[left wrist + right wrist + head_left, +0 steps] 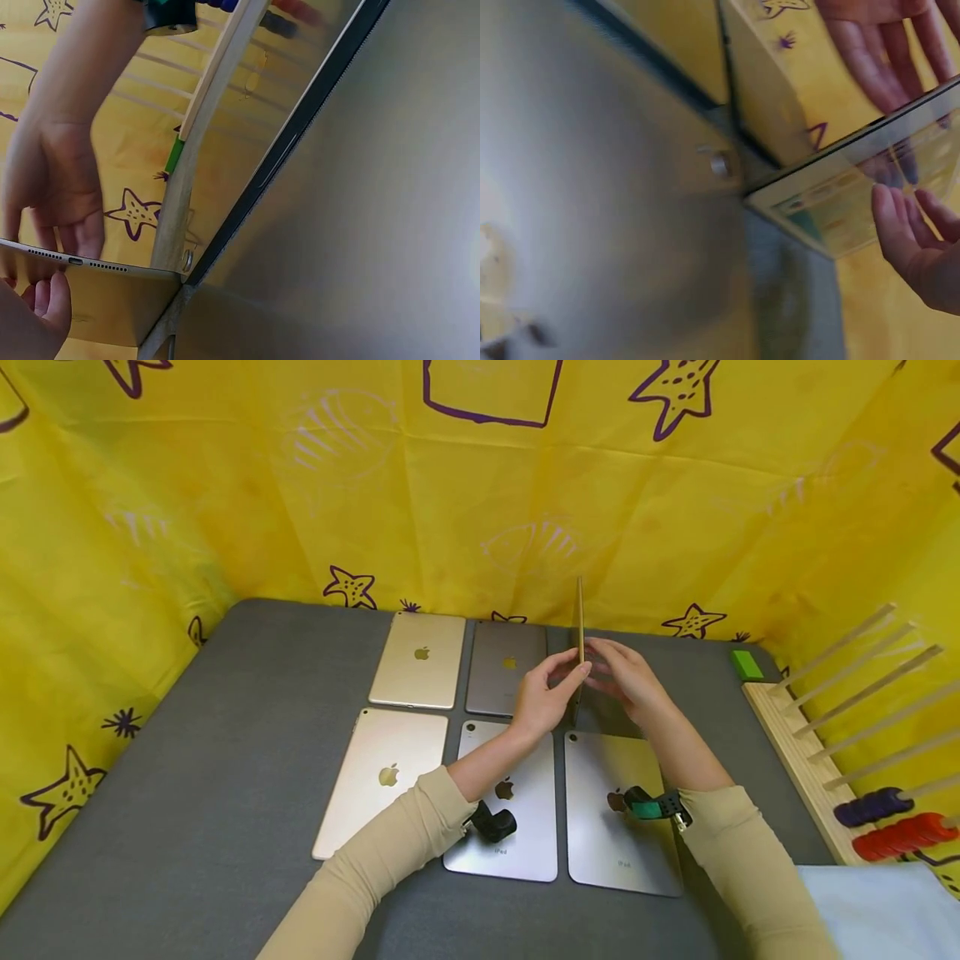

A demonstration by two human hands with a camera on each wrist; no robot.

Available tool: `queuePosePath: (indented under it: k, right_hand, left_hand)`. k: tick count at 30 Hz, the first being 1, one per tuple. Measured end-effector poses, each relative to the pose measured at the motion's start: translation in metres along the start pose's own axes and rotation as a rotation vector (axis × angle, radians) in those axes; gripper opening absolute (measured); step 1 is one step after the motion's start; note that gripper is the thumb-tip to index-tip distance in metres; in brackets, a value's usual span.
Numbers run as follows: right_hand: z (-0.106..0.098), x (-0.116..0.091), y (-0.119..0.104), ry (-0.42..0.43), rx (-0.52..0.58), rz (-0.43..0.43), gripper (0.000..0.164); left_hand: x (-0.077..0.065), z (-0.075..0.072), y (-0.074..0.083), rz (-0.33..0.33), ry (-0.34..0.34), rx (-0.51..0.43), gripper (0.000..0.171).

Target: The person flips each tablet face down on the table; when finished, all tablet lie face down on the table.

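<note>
Near the back of the table a tablet stands upright on edge between both hands, seen almost edge-on in the head view. My left hand pinches it, fingers on the gold back and thumb over the near edge. Nearly straight, the fingers of my right hand reach to the screen side, fingertips right at the glass. In the right wrist view the screen is dark and mirrors the fingers. Beneath the forearms lie two silver tablets, backs up.
Two gold tablets and a grey tablet lie backs up at the left and middle. To the right stands a wooden rack with dowels and coloured rings, beside a green block. A yellow curtain surrounds the table.
</note>
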State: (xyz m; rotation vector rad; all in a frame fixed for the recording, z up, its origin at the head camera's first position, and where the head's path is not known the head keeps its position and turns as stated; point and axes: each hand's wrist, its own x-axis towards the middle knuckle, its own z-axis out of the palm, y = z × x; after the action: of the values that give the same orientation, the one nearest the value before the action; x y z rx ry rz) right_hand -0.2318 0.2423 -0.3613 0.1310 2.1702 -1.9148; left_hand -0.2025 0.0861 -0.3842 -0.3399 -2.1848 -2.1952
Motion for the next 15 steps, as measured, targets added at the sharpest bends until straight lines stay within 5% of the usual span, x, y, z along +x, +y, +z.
queuePosePath:
  k: [8, 15]
  right_hand:
    - [0.007, 0.016, -0.019, 0.159, -0.080, -0.155, 0.064]
    - [0.006, 0.018, -0.012, 0.191, -0.072, -0.200, 0.061]
  left_hand:
    - [0.001, 0.005, -0.004, -0.061, 0.035, -0.108, 0.034]
    - [-0.001, 0.007, -0.003, -0.114, 0.026, -0.137, 0.036]
